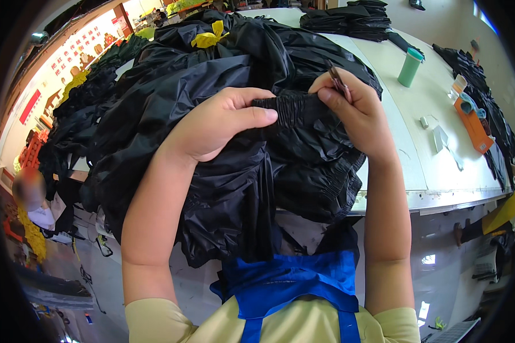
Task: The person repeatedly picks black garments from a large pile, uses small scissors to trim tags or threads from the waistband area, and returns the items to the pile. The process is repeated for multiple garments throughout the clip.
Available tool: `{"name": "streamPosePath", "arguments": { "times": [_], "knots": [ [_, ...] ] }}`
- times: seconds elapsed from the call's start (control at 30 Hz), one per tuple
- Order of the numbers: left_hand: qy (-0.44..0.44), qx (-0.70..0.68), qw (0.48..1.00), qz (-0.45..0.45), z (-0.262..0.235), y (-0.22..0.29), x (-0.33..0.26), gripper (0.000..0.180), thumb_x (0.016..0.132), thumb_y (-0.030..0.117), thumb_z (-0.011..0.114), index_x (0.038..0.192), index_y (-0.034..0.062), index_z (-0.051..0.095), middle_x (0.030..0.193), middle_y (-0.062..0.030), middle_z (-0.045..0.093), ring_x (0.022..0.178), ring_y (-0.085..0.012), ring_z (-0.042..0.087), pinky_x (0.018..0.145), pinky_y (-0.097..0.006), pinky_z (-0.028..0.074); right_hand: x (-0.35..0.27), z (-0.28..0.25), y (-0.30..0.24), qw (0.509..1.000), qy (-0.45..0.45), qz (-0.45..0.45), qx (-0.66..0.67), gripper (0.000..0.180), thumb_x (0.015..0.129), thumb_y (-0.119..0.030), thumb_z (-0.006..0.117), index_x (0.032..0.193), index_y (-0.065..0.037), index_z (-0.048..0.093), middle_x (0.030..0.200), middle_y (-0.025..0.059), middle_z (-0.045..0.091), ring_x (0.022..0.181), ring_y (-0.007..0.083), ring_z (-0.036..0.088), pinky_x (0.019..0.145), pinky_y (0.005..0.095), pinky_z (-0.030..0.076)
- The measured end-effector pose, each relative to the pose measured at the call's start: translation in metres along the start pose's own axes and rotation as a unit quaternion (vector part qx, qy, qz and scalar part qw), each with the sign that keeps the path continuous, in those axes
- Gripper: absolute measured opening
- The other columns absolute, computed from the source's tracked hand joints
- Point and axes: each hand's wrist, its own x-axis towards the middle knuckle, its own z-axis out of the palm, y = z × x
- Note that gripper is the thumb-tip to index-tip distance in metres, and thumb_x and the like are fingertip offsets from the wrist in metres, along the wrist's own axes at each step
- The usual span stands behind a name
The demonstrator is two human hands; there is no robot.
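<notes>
A black garment of thin shiny fabric with a gathered elastic band (pixel 289 111) is stretched between my hands above the table's near edge. My left hand (pixel 226 120) pinches the band's left part between thumb and fingers. Further right, my right hand (pixel 355 108) grips the band with thumb and forefinger. A small dark metal tool, which looks like thread snips (pixel 339 83), is also tucked in my right hand, with its tips pointing up and away. Below the band, loose black folds (pixel 229 200) hang over the table edge, and another gathered edge (pixel 349 186) shows at the right.
A big heap of black garments (pixel 183 68) with a yellow strip (pixel 210 36) covers the table's left. On the white tabletop (pixel 377 68) stand a green cup (pixel 410 67) and an orange box (pixel 472 126). Folded black garments (pixel 346 22) lie at the back. A person (pixel 37 200) is at far left.
</notes>
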Motion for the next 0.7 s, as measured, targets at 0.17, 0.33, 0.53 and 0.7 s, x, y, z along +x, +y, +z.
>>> {"name": "streamPosePath", "arguments": {
  "times": [0.17,0.33,0.53,0.7],
  "knots": [
    [-0.014,-0.122,0.992,-0.011,-0.017,-0.021,0.003,0.025,0.09,0.009,0.056,0.112,-0.0025,0.06,0.104,-0.0075,0.067,0.09,-0.0114,0.063,0.085,-0.026,0.048,-0.007,0.016,0.02,0.991,0.131,0.004,-0.022,0.026,0.09,-0.019,0.06,0.108,-0.001,0.053,0.1,0.0039,0.056,0.075,0.0073,0.049,0.069,0.0214,0.042],
    [0.013,-0.095,0.995,-0.006,-0.014,-0.021,0.002,0.021,0.092,0.014,0.057,0.105,0.0,0.064,0.093,0.0001,0.063,0.084,-0.005,0.055,0.078,-0.02,0.043,-0.041,0.009,-0.003,0.959,0.125,-0.094,-0.235,0.035,0.076,-0.023,0.076,0.095,-0.001,0.058,0.081,0.0054,0.057,0.059,0.0102,0.049,0.053,0.0216,0.041],
    [0.01,-0.076,0.997,0.002,-0.009,-0.02,0.003,0.021,0.092,0.018,0.058,0.099,0.0001,0.066,0.087,0.0033,0.061,0.081,-0.0019,0.051,0.077,-0.018,0.04,-0.039,0.025,-0.004,0.944,0.109,-0.148,-0.274,0.034,0.059,-0.011,0.084,0.085,-0.001,0.064,0.075,0.0084,0.06,0.059,0.02,0.058,0.051,0.0273,0.046],
    [0.014,-0.077,0.997,0.001,-0.006,-0.02,0.003,0.021,0.093,0.018,0.057,0.098,-0.0004,0.066,0.086,0.0032,0.061,0.082,-0.0024,0.051,0.077,-0.018,0.04,-0.037,0.04,-0.006,0.937,0.105,-0.164,-0.291,0.03,0.059,-0.009,0.084,0.081,-0.001,0.064,0.071,0.0081,0.06,0.059,0.0188,0.058,0.051,0.0277,0.047]
  ]
}}
